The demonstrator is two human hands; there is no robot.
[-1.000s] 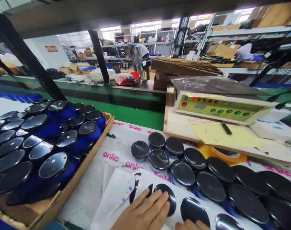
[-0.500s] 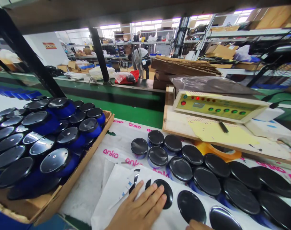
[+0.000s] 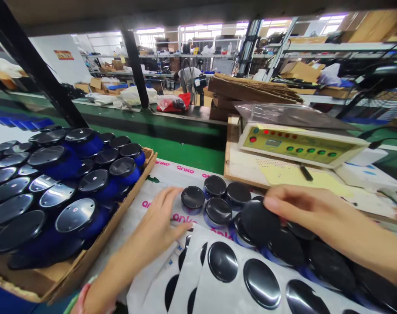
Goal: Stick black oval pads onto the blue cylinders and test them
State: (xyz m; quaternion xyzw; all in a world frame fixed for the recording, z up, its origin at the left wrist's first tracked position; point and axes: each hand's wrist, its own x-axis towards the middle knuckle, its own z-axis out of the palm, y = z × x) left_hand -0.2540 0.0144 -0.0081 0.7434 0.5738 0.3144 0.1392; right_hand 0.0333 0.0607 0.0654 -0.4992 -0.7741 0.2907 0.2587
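My right hand (image 3: 296, 207) pinches a black round sticker (image 3: 259, 223) by its edge, above the rows of blue jars with black lids. My left hand (image 3: 162, 218) is open, its fingers stretched toward the leftmost black-lidded jar (image 3: 192, 198); I cannot tell whether they touch it. Below the hands lie overlapping white backing sheets (image 3: 198, 257) bearing glossy black round stickers (image 3: 222, 261). Beside the first jar stand more jars, such as one with a shiny lid (image 3: 218, 211). My right forearm hides part of the jar rows.
A cardboard tray (image 3: 120, 209) on the left holds many blue containers (image 3: 93, 181) with shiny black tops. At the back right, a control box (image 3: 303, 144) with lit buttons sits on a wooden board (image 3: 230, 161). A dark post (image 3: 136, 69) stands behind the bench.
My left hand has left the sticker sheet and moved up toward the leftmost jar. My right hand has risen from the bottom edge and now holds a black round sticker over the jars.
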